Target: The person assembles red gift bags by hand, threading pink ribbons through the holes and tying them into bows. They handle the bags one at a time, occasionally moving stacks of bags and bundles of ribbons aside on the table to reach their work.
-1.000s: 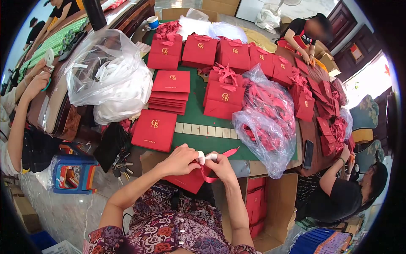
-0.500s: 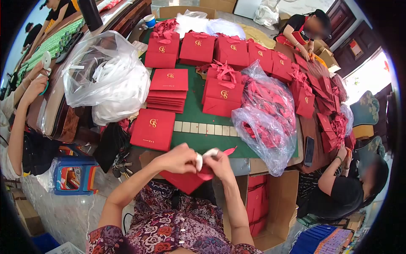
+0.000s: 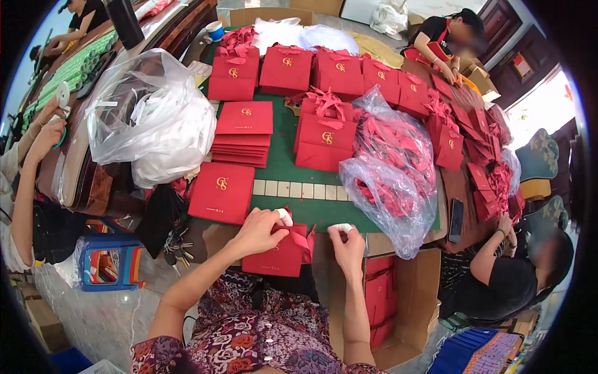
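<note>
My left hand [image 3: 263,232] grips the top edge of a red paper bag [image 3: 274,263], with white wrapping on a fingertip. A red ribbon [image 3: 309,244] hangs at the bag's right upper side. To the right of the bag, apart from it, my right hand [image 3: 346,244] has its fingers pinched together, also with white wrapping; what is between them, if anything, is too small to tell. Just beyond my left hand lies a flat red bag [image 3: 222,192], with a stack of red bags [image 3: 243,126] behind it.
Clear plastic with red ribbons [image 3: 392,168] lies at the right, a white plastic bundle [image 3: 168,118] at the left. Standing red bags [image 3: 285,70] line the back. An open carton [image 3: 414,299] is at my lower right. Co-workers sit on both sides.
My hands have moved apart, the right one away from the ribbon and to the right. The red bag has turned to face me more squarely and shows more of its front.
</note>
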Available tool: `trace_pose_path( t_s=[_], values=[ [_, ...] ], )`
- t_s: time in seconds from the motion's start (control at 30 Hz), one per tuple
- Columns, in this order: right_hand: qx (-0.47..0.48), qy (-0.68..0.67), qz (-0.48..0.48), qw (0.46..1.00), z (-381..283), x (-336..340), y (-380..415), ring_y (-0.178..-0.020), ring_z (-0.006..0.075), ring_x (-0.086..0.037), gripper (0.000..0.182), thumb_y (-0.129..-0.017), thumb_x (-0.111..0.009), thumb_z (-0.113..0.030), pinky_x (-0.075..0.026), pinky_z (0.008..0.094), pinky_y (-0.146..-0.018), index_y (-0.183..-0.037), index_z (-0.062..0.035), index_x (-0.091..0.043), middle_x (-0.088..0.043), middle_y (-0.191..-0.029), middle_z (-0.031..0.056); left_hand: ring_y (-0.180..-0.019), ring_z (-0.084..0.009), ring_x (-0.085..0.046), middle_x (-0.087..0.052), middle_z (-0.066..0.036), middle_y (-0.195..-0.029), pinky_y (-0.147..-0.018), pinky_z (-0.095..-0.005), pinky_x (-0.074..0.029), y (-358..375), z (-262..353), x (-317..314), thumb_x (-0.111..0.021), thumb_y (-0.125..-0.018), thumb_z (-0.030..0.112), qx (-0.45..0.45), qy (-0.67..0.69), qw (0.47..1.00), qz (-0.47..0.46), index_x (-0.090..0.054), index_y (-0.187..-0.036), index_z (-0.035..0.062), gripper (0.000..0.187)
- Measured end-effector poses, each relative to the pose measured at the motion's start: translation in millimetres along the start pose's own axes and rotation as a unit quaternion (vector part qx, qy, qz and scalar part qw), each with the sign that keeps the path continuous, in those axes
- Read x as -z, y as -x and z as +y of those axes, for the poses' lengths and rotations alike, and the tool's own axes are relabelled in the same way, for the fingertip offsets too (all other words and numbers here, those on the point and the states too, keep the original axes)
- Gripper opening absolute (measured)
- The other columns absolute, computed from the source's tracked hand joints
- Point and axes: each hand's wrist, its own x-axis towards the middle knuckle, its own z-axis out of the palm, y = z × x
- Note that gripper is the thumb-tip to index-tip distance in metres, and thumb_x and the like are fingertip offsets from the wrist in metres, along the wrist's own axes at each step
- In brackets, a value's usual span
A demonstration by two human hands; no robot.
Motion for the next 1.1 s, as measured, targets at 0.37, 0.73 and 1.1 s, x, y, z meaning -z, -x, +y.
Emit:
trace_pose_path(
  t_s=[0.37,0.73,1.1],
  values=[
    [0.024,-0.158,0.043,0.986,-3.5,-18.2,13.4,-0.073,0.0130,-0.064,0.012,-0.084,-0.072,-0.002,-0.051,0.0281,-0.069,-0.089,-0.0022,-0.061,-0.064,-0.086,0.0058,-0.085,-0.0286,-0.069,-0.071,-0.012,-0.087,-0.077,-0.0404,-0.049,-3.8,-0.8,-13.6,-0.071,-0.082,0.015,0.020,-0.018,0.999,0.028,-0.065,-0.097,0.0048,0.019],
    [0.101,-0.104,-0.055,0.988,-80.4,19.1,50.3,-0.077,0.0170,-0.065,0.017,-0.081,-0.076,-0.001,-0.050,0.0275,-0.068,-0.097,-0.0033,-0.069,-0.067,-0.087,0.0092,-0.096,-0.0338,-0.059,-0.061,-0.016,-0.097,-0.083,-0.0432,-0.049,-2.2,0.9,-21.0,-0.068,-0.083,0.009,-0.034,-0.068,0.992,0.100,-0.061,-0.108,0.0042,0.027],
    [0.142,-0.031,-0.025,0.989,-44.2,-60.8,32.0,-0.077,0.0296,-0.066,0.012,-0.084,-0.073,-0.007,-0.052,0.0369,-0.067,-0.095,-0.0046,-0.069,-0.066,-0.085,0.0122,-0.095,-0.0312,-0.054,-0.056,-0.013,-0.097,-0.083,-0.0411,-0.047,21.3,-0.9,-22.5,-0.064,-0.076,0.001,0.014,-0.230,0.972,0.039,-0.063,-0.092,0.0008,0.016]
  ],
)
